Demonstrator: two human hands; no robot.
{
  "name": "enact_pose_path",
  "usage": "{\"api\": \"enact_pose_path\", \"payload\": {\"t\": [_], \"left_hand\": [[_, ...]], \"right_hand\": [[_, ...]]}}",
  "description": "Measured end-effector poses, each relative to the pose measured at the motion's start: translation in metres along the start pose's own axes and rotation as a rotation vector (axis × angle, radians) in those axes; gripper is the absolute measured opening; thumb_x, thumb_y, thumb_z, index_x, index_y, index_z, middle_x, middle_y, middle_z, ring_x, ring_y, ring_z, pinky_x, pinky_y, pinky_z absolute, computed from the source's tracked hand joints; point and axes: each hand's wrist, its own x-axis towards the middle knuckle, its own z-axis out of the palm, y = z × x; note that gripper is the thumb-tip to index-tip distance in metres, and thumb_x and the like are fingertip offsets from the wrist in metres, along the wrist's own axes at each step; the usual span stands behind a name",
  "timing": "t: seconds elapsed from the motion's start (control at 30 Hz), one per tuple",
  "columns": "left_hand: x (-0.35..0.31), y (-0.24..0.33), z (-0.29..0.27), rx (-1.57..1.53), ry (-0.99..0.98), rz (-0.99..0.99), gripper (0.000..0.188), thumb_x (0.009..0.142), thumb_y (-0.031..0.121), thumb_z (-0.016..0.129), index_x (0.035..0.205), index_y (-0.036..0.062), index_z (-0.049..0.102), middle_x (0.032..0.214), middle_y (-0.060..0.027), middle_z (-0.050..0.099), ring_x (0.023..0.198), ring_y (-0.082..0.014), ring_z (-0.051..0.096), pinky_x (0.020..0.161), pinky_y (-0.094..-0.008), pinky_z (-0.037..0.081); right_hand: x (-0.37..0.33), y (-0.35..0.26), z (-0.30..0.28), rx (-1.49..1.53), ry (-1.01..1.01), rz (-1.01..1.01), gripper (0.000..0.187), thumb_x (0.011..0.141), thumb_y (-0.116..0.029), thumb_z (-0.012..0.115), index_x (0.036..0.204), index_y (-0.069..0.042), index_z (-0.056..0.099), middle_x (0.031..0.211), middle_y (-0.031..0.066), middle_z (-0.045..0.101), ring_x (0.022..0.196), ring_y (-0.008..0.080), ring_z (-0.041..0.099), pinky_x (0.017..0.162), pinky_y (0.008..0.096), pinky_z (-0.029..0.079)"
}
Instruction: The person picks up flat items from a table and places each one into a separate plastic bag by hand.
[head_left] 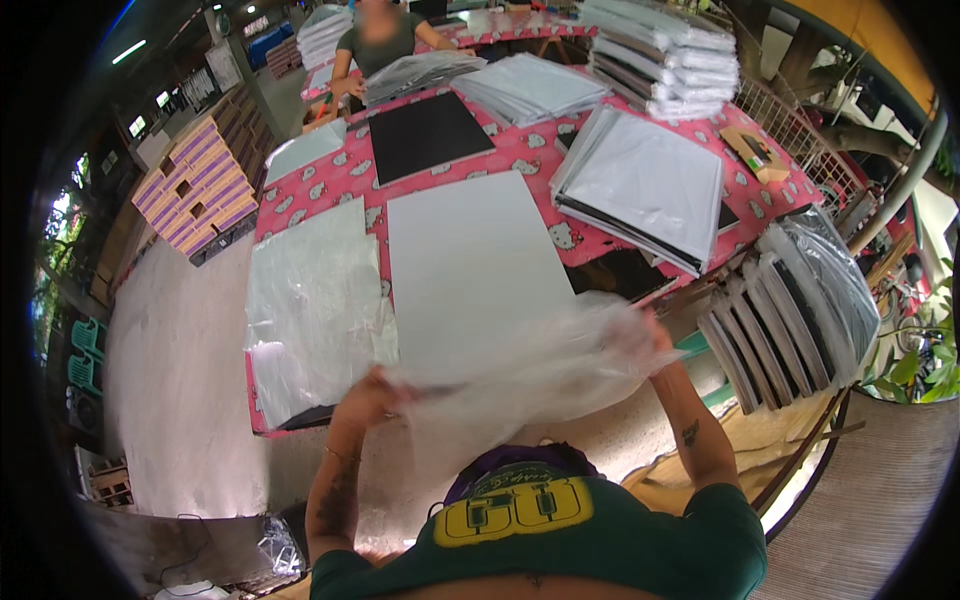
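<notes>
My left hand (372, 400) closes on one end of a clear plastic bag (530, 375) at the table's near edge. At the bag's other end, my right hand (652, 345) grips the film, its fingers partly hidden behind it. The bag is smeared by motion and hangs over the near end of a large white board (475, 265). That board lies flat on the table in front of me. Left of it, close to my left hand, rests a pile of flat clear plastic bags (310, 310).
The table has a pink patterned cover (520, 155). A black board (430, 137) lies farther back, and bagged boards (645, 175) are stacked at right. More bundled boards (785, 315) stand beside the table's right edge. A person (390, 45) works at the far side. Boxes (205, 175) are piled at left.
</notes>
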Motion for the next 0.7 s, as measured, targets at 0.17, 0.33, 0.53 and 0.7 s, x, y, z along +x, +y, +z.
{"api": "enact_pose_path", "payload": {"t": [0.17,0.33,0.53,0.7], "left_hand": [[0.01,0.036,0.006,-1.044,0.098,-0.143,0.036,0.09,0.03,0.055,0.111,0.0001,0.055,0.106,-0.0159,0.061,0.097,-0.03,0.058,0.089,-0.0457,0.046],[0.021,-0.088,0.03,-0.693,0.69,0.073,0.034,0.089,0.025,0.053,0.11,-0.0021,0.054,0.098,-0.0143,0.062,0.081,-0.0284,0.06,0.076,-0.0393,0.05],[0.066,-0.127,0.069,0.423,0.98,-0.235,0.047,0.081,0.012,0.049,0.127,0.0012,0.048,0.072,-0.0256,0.06,0.06,-0.0336,0.058,0.06,-0.0377,0.046],[0.048,-0.106,0.064,0.69,0.982,-0.13,0.056,0.075,0.013,0.056,0.131,0.0063,0.049,0.081,-0.0256,0.064,0.068,-0.0334,0.065,0.064,-0.0386,0.05]], "right_hand": [[-0.013,0.091,-0.08,0.023,-0.144,0.002,0.04,0.079,-0.027,0.068,0.11,-0.003,0.062,0.108,0.0125,0.062,0.094,0.0261,0.061,0.087,0.0403,0.049],[0.018,0.07,-0.044,-0.341,0.158,0.047,0.045,0.077,-0.004,0.058,0.122,-0.006,0.052,0.106,0.0153,0.062,0.084,0.0237,0.064,0.066,0.0312,0.053],[0.06,0.105,-0.046,-1.049,0.752,-0.191,0.06,0.075,0.003,0.053,0.134,-0.007,0.042,0.094,0.0198,0.065,0.068,0.026,0.065,0.058,0.0333,0.051],[0.065,0.122,-0.059,-1.361,0.758,-0.674,0.069,0.074,0.002,0.056,0.14,-0.012,0.038,0.101,0.0227,0.065,0.081,0.0301,0.069,0.068,0.0308,0.053]]}}
